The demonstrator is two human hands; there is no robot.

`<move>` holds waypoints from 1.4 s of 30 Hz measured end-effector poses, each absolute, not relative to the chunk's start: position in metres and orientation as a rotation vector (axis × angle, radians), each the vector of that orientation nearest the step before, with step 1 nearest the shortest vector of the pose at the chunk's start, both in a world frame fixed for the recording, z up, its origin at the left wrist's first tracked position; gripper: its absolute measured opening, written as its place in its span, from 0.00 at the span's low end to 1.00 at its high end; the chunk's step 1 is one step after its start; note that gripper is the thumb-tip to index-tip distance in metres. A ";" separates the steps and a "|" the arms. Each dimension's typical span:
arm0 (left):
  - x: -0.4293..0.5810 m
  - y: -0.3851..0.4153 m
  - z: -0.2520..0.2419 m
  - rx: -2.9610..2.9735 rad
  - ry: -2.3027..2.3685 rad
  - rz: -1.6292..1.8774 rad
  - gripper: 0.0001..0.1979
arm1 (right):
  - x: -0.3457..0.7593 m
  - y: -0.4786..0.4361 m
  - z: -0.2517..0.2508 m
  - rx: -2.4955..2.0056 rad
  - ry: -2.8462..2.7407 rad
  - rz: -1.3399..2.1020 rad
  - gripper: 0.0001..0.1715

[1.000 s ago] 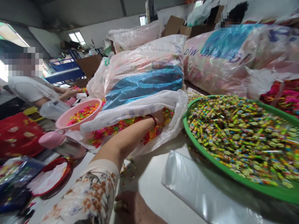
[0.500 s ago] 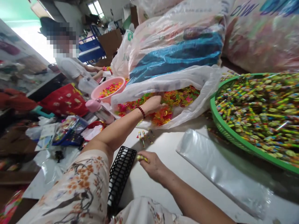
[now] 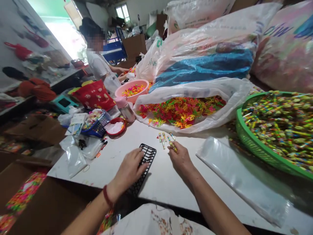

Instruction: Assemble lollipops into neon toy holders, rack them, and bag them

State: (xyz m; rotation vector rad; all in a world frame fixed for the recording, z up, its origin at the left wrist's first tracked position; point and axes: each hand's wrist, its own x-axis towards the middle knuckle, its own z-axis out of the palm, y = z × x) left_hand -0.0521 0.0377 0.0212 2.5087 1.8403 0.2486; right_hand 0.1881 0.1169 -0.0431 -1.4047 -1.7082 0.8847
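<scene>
Little seems done: the half-open left hand [image 3: 128, 168] touches a black plastic grid [image 3: 149, 153] (visible cells empty) at the white table's [image 3: 97, 168] front edge; the right hand [image 3: 181, 160] pinches a yellow-striped tube [image 3: 174, 148].

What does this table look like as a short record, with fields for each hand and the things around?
left hand: over the black rack, grip unclear
right hand: holding small yellow pieces
loose on table: a few similar pieces
right: green basket, heaped; flat clear plastic
behind: open white sack of colourful bits
back left: pink basin, pink-lidded bottle
</scene>
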 end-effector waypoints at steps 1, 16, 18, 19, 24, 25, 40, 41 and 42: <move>-0.057 0.014 0.006 2.470 1.882 0.215 0.27 | 0.184 0.120 -0.038 -1.432 -1.761 0.830 0.14; -0.078 -0.014 -0.041 2.139 2.508 0.341 0.24 | 0.137 0.144 -0.008 -1.910 -2.277 0.449 0.10; -0.078 0.004 -0.030 2.226 2.341 0.466 0.23 | 0.149 0.137 -0.005 -1.895 -2.199 0.506 0.09; -0.076 0.017 -0.024 2.267 2.226 0.530 0.22 | 0.155 0.132 -0.004 -1.890 -2.165 0.526 0.09; -0.046 0.114 0.004 2.209 1.941 0.582 0.17 | 0.180 0.097 -0.005 -1.515 -1.409 1.288 0.22; -0.039 0.137 0.007 2.204 1.940 0.571 0.16 | 0.183 0.088 -0.006 -1.370 -1.158 1.470 0.21; 0.003 0.265 -0.009 2.200 1.988 0.483 0.10 | 0.193 0.047 -0.044 -0.768 -0.074 2.033 0.18; 0.002 0.266 -0.007 2.201 1.979 0.497 0.08 | 0.194 0.049 -0.045 -0.816 -0.202 1.988 0.17; 0.001 0.268 -0.006 2.203 1.970 0.515 0.07 | 0.195 0.050 -0.044 -0.865 -0.350 1.944 0.16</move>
